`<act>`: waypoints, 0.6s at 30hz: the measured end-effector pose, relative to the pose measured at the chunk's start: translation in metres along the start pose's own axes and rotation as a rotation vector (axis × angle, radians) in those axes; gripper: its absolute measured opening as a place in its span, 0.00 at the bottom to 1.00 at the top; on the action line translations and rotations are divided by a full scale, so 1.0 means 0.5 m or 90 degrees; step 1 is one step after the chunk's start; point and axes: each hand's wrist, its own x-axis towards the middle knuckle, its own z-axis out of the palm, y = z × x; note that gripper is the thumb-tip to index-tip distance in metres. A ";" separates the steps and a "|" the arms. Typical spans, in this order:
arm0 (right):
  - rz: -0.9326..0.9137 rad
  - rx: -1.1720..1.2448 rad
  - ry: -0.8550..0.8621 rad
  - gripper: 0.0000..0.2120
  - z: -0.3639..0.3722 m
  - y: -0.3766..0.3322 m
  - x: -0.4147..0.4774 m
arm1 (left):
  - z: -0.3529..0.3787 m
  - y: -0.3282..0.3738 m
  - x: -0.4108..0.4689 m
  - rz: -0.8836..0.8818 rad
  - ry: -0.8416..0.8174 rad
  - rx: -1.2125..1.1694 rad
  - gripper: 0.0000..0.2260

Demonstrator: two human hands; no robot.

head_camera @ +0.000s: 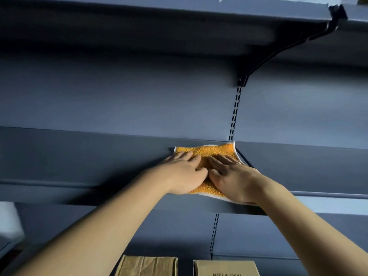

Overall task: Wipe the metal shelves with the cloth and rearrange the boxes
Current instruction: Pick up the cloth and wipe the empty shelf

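Note:
An orange cloth with a white edge [209, 151] lies flat on the grey metal shelf [79, 156], close to the back panel and beside the seam between two shelf sections. My left hand [185, 172] presses on the cloth's left part with straight fingers. My right hand [233, 176] lies flat on its right part, a ring on one finger. The two hands touch each other at the middle of the cloth. Two cardboard boxes stand on the shelf below: a creased one [148, 266] and one printed "MADE IN CHINA" [226, 267].
Another grey shelf [139, 22] hangs overhead on a black bracket [278, 54]. A slotted upright [235, 114] runs down the back panel. Something white [10, 220] shows at the far left.

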 end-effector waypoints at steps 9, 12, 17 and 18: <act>0.060 0.068 0.028 0.34 -0.005 -0.134 0.047 | -0.011 -0.132 -0.034 0.008 -0.010 -0.001 0.27; 0.044 0.072 -0.003 0.35 -0.023 -0.164 0.053 | -0.022 -0.170 -0.048 0.008 -0.020 -0.002 0.27; 0.021 0.063 -0.056 0.36 -0.039 -0.150 0.043 | -0.038 -0.182 -0.041 0.045 -0.056 0.040 0.28; 0.021 0.056 -0.058 0.35 -0.040 -0.146 0.051 | -0.039 -0.183 -0.029 0.050 -0.058 0.050 0.28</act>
